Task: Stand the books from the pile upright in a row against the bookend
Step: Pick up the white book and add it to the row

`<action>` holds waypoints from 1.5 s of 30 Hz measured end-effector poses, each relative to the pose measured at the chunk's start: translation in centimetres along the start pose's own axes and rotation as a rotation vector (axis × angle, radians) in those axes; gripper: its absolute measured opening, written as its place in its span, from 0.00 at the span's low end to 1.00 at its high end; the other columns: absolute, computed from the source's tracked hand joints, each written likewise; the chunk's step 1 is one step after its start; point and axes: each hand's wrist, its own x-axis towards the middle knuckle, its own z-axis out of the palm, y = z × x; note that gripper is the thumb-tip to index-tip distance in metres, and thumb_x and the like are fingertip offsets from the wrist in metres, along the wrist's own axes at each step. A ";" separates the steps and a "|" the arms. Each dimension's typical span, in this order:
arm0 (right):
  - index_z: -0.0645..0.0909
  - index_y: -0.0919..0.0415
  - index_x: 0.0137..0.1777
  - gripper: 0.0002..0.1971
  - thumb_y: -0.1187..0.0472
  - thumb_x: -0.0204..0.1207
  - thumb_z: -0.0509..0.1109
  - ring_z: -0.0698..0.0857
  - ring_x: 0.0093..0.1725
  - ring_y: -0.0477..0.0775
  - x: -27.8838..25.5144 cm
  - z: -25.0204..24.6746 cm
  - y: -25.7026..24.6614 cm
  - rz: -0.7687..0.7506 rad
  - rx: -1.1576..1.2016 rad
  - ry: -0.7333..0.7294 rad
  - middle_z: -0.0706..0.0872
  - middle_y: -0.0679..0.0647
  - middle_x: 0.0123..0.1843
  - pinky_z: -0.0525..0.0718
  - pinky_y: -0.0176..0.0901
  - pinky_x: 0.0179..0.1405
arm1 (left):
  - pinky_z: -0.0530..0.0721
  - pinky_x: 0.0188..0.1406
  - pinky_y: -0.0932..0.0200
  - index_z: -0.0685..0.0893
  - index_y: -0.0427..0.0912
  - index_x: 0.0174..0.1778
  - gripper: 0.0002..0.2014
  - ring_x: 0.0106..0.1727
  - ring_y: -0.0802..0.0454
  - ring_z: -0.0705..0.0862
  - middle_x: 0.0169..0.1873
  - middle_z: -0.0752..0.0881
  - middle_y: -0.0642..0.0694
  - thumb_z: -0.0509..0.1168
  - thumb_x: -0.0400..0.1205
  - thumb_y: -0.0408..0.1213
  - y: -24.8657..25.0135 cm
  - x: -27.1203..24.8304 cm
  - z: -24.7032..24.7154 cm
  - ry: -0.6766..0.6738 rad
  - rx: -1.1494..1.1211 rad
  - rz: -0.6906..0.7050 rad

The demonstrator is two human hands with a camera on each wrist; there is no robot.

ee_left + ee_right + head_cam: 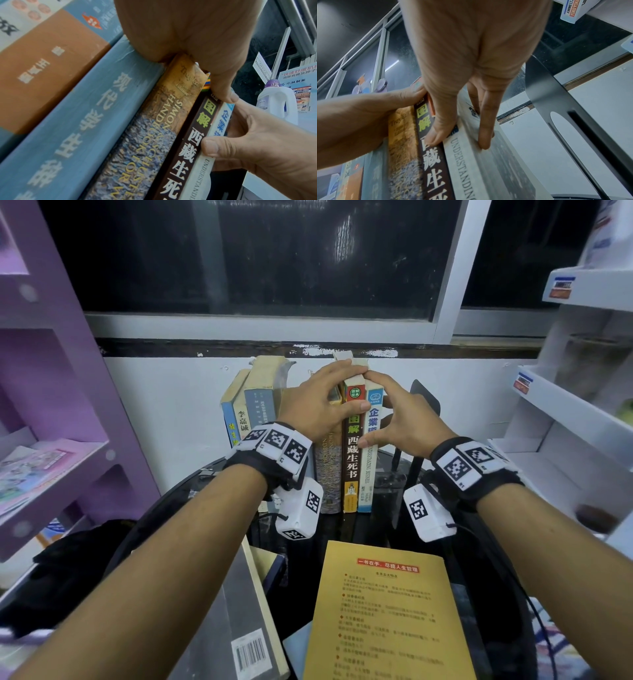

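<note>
Books (pixel 351 453) upright: five; flat: two.

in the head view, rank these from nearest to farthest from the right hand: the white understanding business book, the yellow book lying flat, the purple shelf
1. white Understanding Business book: upright at the right end of the row, touched by the right hand.
2. yellow book: lying flat at the near edge of the table, below the hand.
3. purple shelf: far left, beyond the left hand.

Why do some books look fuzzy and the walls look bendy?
Left wrist view: the blue book sits too close, so its letters blur. Head view: the wide lens bends the purple shelf. Right wrist view: the window shows a light's glare.
</note>
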 end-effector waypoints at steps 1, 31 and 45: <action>0.61 0.44 0.80 0.51 0.67 0.61 0.85 0.80 0.49 0.26 0.0 0.0 0.0 -0.001 -0.003 -0.001 0.81 0.39 0.54 0.84 0.24 0.38 | 0.71 0.75 0.53 0.74 0.55 0.75 0.27 0.76 0.55 0.70 0.77 0.71 0.50 0.70 0.79 0.49 0.1 0.0 0.0 0.004 0.007 0.001; 0.36 0.45 0.85 0.56 0.62 0.72 0.78 0.89 0.52 0.53 -1.7 0.7 -1.2 0.168 -0.088 -0.036 0.86 0.56 0.63 0.88 0.48 0.52 | 0.65 0.77 0.51 0.71 0.54 0.78 0.30 0.80 0.52 0.65 0.81 0.66 0.49 0.70 0.79 0.51 1.9 -1.2 0.0 0.018 0.105 -0.058; 0.48 0.46 0.85 0.47 0.60 0.75 0.76 0.80 0.71 0.58 -6.4 -0.3 -3.8 0.205 -0.067 -0.063 0.76 0.59 0.76 0.80 0.57 0.69 | 0.60 0.81 0.43 0.68 0.50 0.79 0.29 0.82 0.51 0.60 0.81 0.64 0.48 0.66 0.82 0.47 3.5 -7.1 -2.2 -0.002 0.155 -0.062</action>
